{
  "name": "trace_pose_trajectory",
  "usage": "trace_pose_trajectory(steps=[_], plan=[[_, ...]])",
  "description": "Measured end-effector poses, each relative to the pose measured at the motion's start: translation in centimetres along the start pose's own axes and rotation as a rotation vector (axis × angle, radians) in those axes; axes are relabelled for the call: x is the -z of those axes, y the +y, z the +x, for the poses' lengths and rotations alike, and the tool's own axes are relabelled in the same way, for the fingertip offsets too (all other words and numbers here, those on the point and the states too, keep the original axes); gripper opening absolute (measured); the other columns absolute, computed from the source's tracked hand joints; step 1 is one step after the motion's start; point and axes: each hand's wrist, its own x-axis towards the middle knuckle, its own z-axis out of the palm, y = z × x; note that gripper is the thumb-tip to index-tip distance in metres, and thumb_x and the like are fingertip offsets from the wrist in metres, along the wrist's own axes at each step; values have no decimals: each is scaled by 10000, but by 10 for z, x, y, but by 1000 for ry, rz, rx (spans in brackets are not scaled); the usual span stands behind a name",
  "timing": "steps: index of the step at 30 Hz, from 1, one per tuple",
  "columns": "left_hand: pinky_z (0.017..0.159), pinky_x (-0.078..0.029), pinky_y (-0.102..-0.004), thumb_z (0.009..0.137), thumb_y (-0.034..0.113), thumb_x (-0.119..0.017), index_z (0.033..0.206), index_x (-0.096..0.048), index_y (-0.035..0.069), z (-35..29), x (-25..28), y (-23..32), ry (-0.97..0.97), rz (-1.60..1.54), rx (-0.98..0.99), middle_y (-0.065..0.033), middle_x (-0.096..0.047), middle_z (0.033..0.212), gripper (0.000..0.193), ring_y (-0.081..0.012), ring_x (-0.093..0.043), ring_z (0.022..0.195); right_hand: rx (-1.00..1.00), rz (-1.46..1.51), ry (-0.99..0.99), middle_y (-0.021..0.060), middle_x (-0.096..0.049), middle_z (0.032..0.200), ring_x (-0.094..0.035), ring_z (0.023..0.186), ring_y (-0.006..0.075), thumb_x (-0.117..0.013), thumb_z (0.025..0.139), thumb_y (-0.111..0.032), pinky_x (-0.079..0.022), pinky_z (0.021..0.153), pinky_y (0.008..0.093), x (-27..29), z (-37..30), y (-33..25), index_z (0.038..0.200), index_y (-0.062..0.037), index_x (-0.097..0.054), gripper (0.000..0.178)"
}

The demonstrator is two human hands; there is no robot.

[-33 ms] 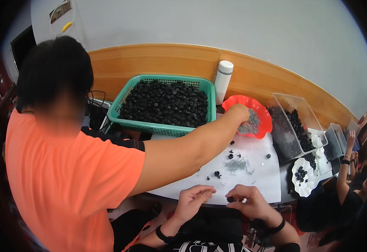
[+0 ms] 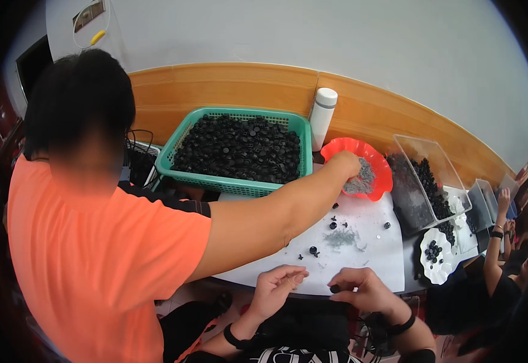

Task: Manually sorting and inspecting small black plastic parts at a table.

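Note:
Between thumb and fingers of my right hand [image 2: 365, 291] sits a small round black plastic part [image 2: 335, 289], just over the table's near edge. To its left, my left hand [image 2: 275, 293] has thumb and fingers pressed together; anything tiny in that pinch is too small to make out. The two hands are apart. On the white sheet [image 2: 258, 272] beyond them lie several loose black parts [image 2: 313, 250] and a patch of grey bits [image 2: 341, 238]. A co-worker's arm [image 2: 276, 212] crosses from the left, its hand in a red scalloped bowl [image 2: 385, 176] of small grey pieces.
A green basket [image 2: 234, 187] full of black parts stands at the back left, beside a white bottle [image 2: 322, 119]. On the right are a clear bin [image 2: 433, 151] and a white scalloped plate [image 2: 438, 275], both with black parts. The co-worker in orange [image 2: 101, 260] is close on my left.
My right hand has shifted very slightly to the right with the black part. The co-worker's hand is still in the red bowl.

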Motion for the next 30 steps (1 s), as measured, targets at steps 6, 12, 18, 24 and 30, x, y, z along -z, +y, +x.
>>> trace_pose_trajectory(steps=[6,12,18,24,30], plan=[[727,-487,-227,933,25,-647,1068,-690,-41,3,17,4,89,325,-163,-86,-716,982,156,-92,-631,839,-9,-173,-228,11,-620,788,-567,721,75,-771,794,-20,-469,647,248,24,2,-21,1011,-23,-672,238],[778,-505,-235,926,20,-652,1067,-690,-39,5,25,11,102,430,-103,-71,-714,940,157,-94,-646,833,-138,128,-112,5,-662,840,-597,805,66,-746,823,21,-484,717,225,35,2,-31,1023,1,-679,212],[768,-512,-241,925,26,-658,1082,-691,-23,6,35,4,130,306,-175,-59,-712,923,168,-93,-644,829,-39,218,8,26,-693,877,-631,797,66,-737,793,102,-513,717,220,66,4,-56,992,16,-704,220],[744,-501,-235,909,44,-682,1042,-699,-26,5,34,2,160,466,-210,-44,-707,883,151,-81,-630,803,369,161,244,81,-681,879,-633,744,113,-695,842,-15,-505,640,245,75,94,-152,1132,57,-639,304],[739,-494,-232,895,12,-673,989,-717,-15,9,34,-1,193,469,-217,-39,-707,873,107,-74,-622,796,357,-85,402,71,-642,992,-627,875,122,-641,904,-73,-506,749,252,80,131,-180,1271,48,-575,392]])
